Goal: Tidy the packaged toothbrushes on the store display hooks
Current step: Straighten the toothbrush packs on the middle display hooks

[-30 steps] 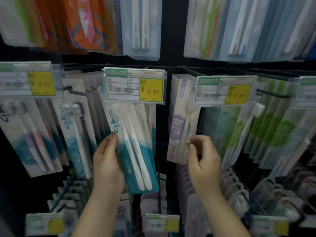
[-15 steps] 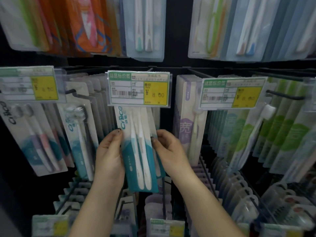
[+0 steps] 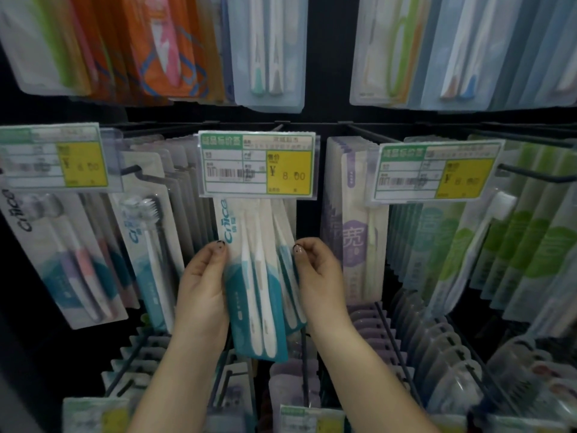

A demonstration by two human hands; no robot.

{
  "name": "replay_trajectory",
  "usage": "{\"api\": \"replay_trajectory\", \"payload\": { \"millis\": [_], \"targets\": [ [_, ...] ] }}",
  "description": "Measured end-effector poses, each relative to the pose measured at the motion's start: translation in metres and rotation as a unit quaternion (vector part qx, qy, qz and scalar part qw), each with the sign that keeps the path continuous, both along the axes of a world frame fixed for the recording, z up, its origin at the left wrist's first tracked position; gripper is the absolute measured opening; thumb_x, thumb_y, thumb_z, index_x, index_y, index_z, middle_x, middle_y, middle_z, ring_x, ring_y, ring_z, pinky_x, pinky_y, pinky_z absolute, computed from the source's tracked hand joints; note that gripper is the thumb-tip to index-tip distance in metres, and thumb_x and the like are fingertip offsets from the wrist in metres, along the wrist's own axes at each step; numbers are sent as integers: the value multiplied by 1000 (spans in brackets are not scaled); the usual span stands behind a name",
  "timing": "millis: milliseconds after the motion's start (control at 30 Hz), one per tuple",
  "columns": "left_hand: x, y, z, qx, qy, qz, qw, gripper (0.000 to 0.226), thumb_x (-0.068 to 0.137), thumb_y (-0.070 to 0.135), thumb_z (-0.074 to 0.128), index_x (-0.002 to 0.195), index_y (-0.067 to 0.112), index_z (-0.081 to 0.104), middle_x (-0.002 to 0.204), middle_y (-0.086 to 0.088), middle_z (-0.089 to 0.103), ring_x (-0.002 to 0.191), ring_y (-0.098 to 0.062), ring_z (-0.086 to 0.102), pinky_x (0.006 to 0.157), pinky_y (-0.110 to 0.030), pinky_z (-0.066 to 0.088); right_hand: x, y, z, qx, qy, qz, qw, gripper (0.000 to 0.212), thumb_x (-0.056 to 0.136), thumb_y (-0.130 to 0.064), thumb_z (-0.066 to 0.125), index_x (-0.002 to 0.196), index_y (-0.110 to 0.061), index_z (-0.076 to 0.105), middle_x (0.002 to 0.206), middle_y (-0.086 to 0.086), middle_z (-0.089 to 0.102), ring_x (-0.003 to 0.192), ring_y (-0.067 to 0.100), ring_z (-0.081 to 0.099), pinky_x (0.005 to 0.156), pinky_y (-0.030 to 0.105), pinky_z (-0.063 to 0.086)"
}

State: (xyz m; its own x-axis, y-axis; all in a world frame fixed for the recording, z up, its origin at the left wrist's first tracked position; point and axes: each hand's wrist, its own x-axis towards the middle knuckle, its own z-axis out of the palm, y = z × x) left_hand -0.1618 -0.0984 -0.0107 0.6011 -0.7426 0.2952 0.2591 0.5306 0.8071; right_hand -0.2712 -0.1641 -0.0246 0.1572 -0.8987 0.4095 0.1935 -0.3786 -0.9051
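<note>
Nearest, two bare forearms are rising from the bottom edge, and both hands are closing on the same hanging stack of packs. The left hand is curling its fingers around the left edge of the front teal-and-white toothbrush pack, thumb lying on the glossy card face. The right hand is pinching the right edges of the packs just behind it, fingertips bent inward. That front pack is a flat, slim blister card holding two white brushes with teal grips, and it is hanging straight down from the centre hook under the middle price tag, a clear plastic sleeve with a yellow panel reading 8.00. Three such tags are showing along this row. Left of the hands, a pack with a black brush and a pack with pink and purple brushes are hanging tilted. To the right, purple-printed packs and green-printed packs are filling neighbouring hooks. Farther up, an orange pack and pale blue packs are hanging from the top row.
</note>
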Motion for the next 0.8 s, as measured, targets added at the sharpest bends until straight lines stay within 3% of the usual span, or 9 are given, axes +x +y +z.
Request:
{"api": "replay_trajectory", "payload": {
  "millis": [133, 333, 533, 600, 700, 800],
  "targets": [
    [-1, -2, -4, 7, 21, -2, 1000, 17, 94, 18, 50, 81, 15, 61, 72, 5, 69, 66, -7, 65, 60, -19, 54, 5, 4, 0, -25, -1, -47, 999, 15, 96, -9, 47, 88, -13, 59, 80, -2, 61, 72, 0, 53, 66, 10, 42],
    [1, -2, -12, 20, 39, 11, 999, 13, 93, 18, 51, 85, 13, 60, 77, 2, 68, 68, -9, 64, 60, -19, 54, 14, 4, 8, -56, 1, -102, 993, 16, 96, -10, 46, 85, -18, 54, 76, -9, 54, 66, -9, 48, 61, 5, 38],
    [-6, -3, -8, 20, 15, 1, 1000, 20, 94, 16, 49, 78, 15, 61, 70, 4, 68, 64, -7, 64, 60, -18, 53, 17, -3, 2, -32, -15, -119, 992, 20, 97, -9, 42, 84, -21, 51, 75, -8, 52, 62, -11, 46, 60, 5, 37],
    [-7, -3, -9, 24, 9, 5, 1000, 20, 94, 17, 50, 79, 16, 63, 72, 4, 68, 67, -8, 64, 65, -22, 53, 18, -2, -4, -30, -22, -118, 992, 24, 97, -10, 42, 81, -26, 50, 76, -8, 53, 65, -10, 47, 62, 5, 38],
    [-6, -6, -9, 31, 8, 20, 999, 20, 95, 19, 51, 78, 18, 62, 75, 4, 68, 70, -10, 63, 71, -28, 50, 20, -3, -7, -37, -10, -120, 992, 18, 97, -9, 43, 85, -20, 53, 78, -9, 54, 69, -9, 48, 64, 5, 38],
    [-5, -9, -5, 27, -12, 33, 999, 21, 96, 19, 50, 78, 18, 61, 74, 5, 66, 69, -8, 61, 68, -25, 49, 19, -8, -5, -29, -3, -93, 995, 22, 96, -8, 45, 82, -24, 52, 78, -9, 55, 69, -9, 48, 64, 5, 38]
  ]
}}
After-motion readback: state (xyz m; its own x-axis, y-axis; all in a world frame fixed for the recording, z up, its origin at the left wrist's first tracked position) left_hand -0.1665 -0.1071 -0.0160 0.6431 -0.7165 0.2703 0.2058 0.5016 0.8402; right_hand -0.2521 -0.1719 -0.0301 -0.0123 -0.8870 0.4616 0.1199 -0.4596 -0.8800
